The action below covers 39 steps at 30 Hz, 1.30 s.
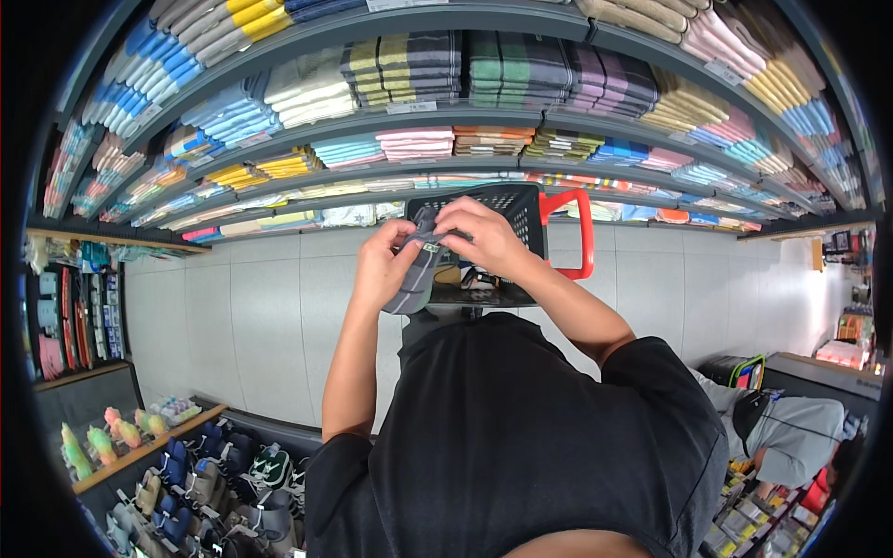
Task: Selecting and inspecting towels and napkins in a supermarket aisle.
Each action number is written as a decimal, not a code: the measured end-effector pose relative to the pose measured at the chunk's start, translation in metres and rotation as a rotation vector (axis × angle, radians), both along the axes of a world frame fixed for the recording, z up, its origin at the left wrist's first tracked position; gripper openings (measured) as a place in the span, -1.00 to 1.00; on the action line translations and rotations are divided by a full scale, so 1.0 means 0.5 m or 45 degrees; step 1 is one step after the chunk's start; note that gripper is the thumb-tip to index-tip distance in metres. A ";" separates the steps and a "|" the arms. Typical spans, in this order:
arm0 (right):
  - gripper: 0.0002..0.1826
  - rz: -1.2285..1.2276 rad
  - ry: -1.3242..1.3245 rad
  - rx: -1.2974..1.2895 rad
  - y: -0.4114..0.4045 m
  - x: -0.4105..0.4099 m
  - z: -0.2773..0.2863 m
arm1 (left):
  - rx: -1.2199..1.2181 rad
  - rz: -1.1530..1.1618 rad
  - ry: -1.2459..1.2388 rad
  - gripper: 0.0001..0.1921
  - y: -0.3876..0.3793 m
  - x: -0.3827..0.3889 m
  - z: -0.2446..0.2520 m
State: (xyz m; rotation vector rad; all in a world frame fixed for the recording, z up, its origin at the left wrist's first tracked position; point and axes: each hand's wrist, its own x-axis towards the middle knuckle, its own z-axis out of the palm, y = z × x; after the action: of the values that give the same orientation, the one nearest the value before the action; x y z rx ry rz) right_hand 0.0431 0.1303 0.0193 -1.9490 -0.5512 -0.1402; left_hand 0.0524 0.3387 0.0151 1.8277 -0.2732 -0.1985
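Both of my hands grip a folded dark grey towel point(417, 279) with a pale stripe and a green lower end. My left hand point(384, 258) pinches its left edge between thumb and fingers. At its upper end, my right hand point(481, 236) holds the cloth, close to a small label point(430, 247) sewn there. Beneath the right hand is a black plastic shopping basket point(527, 216) with a red handle point(586, 237). Inside the basket lie a tan item point(450, 275) and some dark and white goods point(481, 277), partly hidden by the towel and my arm.
Dark shelves point(488, 117) ahead carry stacks of folded towels point(520, 70). Footwear point(209, 481) fills a display behind me on the left. Another person in grey point(795, 432) bends at a rack on the right, near a second basket point(732, 371). Pale tiles point(265, 300) cover the floor.
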 end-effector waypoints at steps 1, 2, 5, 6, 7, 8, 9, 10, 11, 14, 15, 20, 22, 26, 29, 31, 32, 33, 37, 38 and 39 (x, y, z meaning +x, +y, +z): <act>-0.82 -0.002 0.002 0.001 -0.001 0.002 0.000 | 0.025 -0.005 0.000 -0.86 0.000 0.001 0.003; -0.82 0.019 -0.048 -0.001 -0.002 0.005 0.001 | 0.027 -0.007 0.002 -0.86 -0.002 0.002 0.004; -0.82 0.075 -0.113 -0.007 -0.006 0.012 0.002 | -0.022 -0.017 0.015 -0.85 -0.004 0.001 0.005; -0.83 0.108 -0.130 -0.013 -0.008 0.014 0.002 | -0.020 -0.028 0.023 -0.85 -0.003 0.002 0.004; -0.83 0.106 -0.130 -0.013 -0.009 0.015 0.003 | -0.017 -0.038 0.031 -0.85 -0.003 0.003 0.004; -0.82 0.130 -0.087 -0.005 -0.011 0.016 0.003 | -0.017 -0.040 0.030 -0.85 -0.003 0.003 0.006; -0.82 0.156 -0.046 0.002 -0.013 0.017 0.004 | -0.033 -0.060 0.067 -0.85 -0.004 0.005 0.010; -0.82 0.156 -0.048 0.002 -0.015 0.017 0.005 | -0.050 -0.080 0.104 -0.85 -0.004 0.006 0.012; -0.81 0.156 0.007 0.016 -0.017 0.018 0.005 | -0.050 -0.080 0.102 -0.85 -0.005 0.008 0.011; -0.80 0.135 0.056 0.029 -0.019 0.017 0.004 | -0.237 -0.136 0.192 -0.87 -0.007 0.010 0.009; -0.80 0.112 0.049 0.027 -0.020 0.017 0.003 | -0.267 -0.140 0.244 -0.85 -0.008 0.012 0.010; -0.82 0.102 0.041 0.045 -0.022 0.013 -0.003 | -0.432 0.019 0.454 -0.76 -0.025 0.020 0.002; -0.82 0.099 0.029 0.052 -0.023 0.013 -0.005 | -0.389 -0.057 0.501 -0.76 -0.030 0.026 0.005; -0.79 0.038 0.066 0.093 -0.026 0.012 0.000 | -0.380 -0.084 0.612 -0.77 -0.037 0.040 -0.005; -0.76 -0.034 0.127 0.198 -0.019 0.005 0.003 | -0.637 0.072 0.720 -0.76 -0.057 0.038 -0.010; -0.75 -0.087 0.183 0.292 -0.017 0.004 0.008 | -0.680 0.100 0.722 -0.79 -0.061 0.039 -0.022; -0.74 -0.087 0.173 0.244 -0.019 0.005 0.013 | -0.679 0.097 0.724 -0.79 -0.063 0.040 -0.026; -0.74 -0.087 0.164 0.196 -0.021 0.006 0.015 | -0.687 0.084 0.725 -0.81 -0.064 0.041 -0.028; -0.74 -0.023 -0.032 0.011 -0.032 0.014 0.001 | -0.683 0.020 0.673 -0.86 -0.060 0.051 -0.049; -0.75 -0.036 -0.054 -0.008 -0.033 0.014 0.000 | -0.683 0.019 0.672 -0.86 -0.056 0.054 -0.053; -0.77 -0.049 -0.074 -0.027 -0.036 0.014 0.002 | -0.589 0.027 0.568 -0.89 -0.054 0.057 -0.050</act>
State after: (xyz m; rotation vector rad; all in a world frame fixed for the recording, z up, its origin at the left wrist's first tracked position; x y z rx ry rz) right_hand 0.0503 0.1125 0.0201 -1.9821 -0.5556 -0.2170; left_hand 0.0809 0.3118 -0.0096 1.2863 0.0182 -0.4784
